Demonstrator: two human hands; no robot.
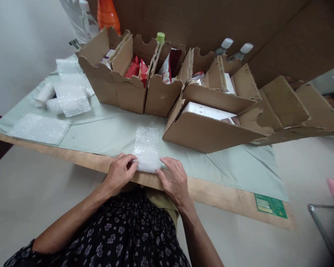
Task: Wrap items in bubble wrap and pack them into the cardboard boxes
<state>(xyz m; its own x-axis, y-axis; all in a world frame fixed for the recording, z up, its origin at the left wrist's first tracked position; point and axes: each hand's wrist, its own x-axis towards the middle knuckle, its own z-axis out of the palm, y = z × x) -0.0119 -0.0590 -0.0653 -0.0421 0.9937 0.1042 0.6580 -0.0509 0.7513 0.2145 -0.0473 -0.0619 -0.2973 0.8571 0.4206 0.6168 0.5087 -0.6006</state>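
A small folded piece of bubble wrap (147, 144) lies flat near the front edge of the cloth-covered table, directly before me. My left hand (121, 170) is at its near left corner, thumb and index finger closed on the edge. On the opposite side, my right hand (174, 180) touches the near right edge with the thumb and fingers apart. The near end of the bubble wrap looks folded over in a strip between my hands. Whether anything is inside it, I cannot tell.
Several cardboard boxes (211, 131) with packets and cartons stand behind the bubble wrap. A flat bubble-wrap sheet (40, 128) and a bubble-wrap pile (72, 92) lie left. Bottles, including an orange bottle (108, 16), stand at the back. The wooden table edge (211, 191) runs before me.
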